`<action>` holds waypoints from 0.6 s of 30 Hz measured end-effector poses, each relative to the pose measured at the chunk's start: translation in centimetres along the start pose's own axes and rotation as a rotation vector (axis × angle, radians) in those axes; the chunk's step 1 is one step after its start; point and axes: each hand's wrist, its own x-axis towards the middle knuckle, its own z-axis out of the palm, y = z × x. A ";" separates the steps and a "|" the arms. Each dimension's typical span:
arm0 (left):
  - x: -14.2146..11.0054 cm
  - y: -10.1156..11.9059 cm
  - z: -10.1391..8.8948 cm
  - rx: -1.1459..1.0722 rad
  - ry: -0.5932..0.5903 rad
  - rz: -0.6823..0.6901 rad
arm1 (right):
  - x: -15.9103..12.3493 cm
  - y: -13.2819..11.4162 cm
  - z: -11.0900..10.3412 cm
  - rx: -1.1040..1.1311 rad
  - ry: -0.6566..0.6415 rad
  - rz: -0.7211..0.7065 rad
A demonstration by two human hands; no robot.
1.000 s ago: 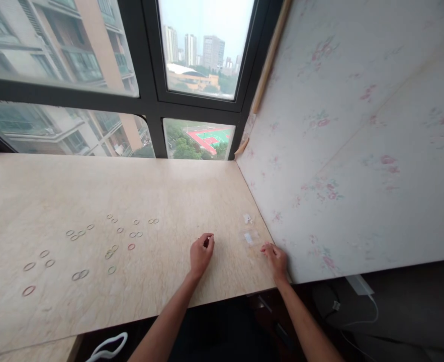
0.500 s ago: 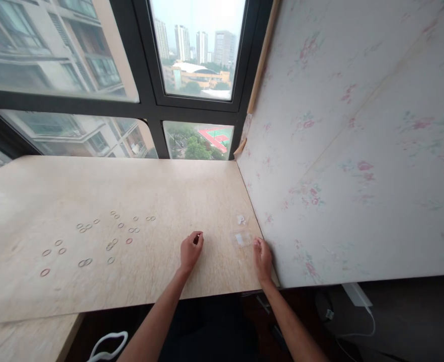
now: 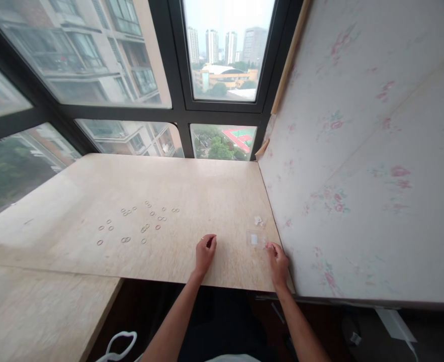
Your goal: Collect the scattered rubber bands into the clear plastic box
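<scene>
My left hand [image 3: 205, 255] rests on the pale marbled counter [image 3: 206, 186], fingers curled together with the thumb. Whatever they may hold is hidden. My right hand [image 3: 278, 262] lies near the wall, its fingertips pinched at the right end of a clear, flat plastic case [image 3: 254, 240] with a white patch inside. I cannot tell whether the fingers grip the case or something small. Just beyond the case sits a small crumpled whitish piece [image 3: 258, 220]. Left of my hands, several thin rings lie scattered, among them a red ring [image 3: 158, 227] and a dark red ring [image 3: 100, 243].
A wall with flowered paper [image 3: 338, 201] borders the counter on the right. Dark window frames [image 3: 222, 111] close off the back. A lower ledge [image 3: 36, 306] adjoins at front left, and a white looped object [image 3: 121, 347] hangs below the counter edge.
My view has swung about, showing more of the counter's left side. Both hands stay in nearly the same places on the counter, with fingers still curled. The rings lie as before.
</scene>
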 end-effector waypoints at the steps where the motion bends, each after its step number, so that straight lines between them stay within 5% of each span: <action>1: -0.8 0.1 -0.4 0.014 -0.014 0.007 | 0.0 0.1 0.1 0.005 -0.009 -0.004; 7: -4.9 0.7 -2.7 0.067 -0.136 0.041 | 0.3 0.6 0.4 -0.095 -0.073 -0.119; 12: -5.0 0.9 -4.2 -0.027 -0.251 0.016 | 0.4 1.4 0.4 -0.123 -0.076 -0.110; 15: -4.1 0.3 -5.5 -0.096 -0.273 -0.071 | 0.3 1.5 0.3 -0.100 -0.056 -0.101; 18: -3.4 -0.9 -7.9 -0.190 -0.161 -0.270 | 0.2 1.4 0.2 -0.096 -0.041 -0.116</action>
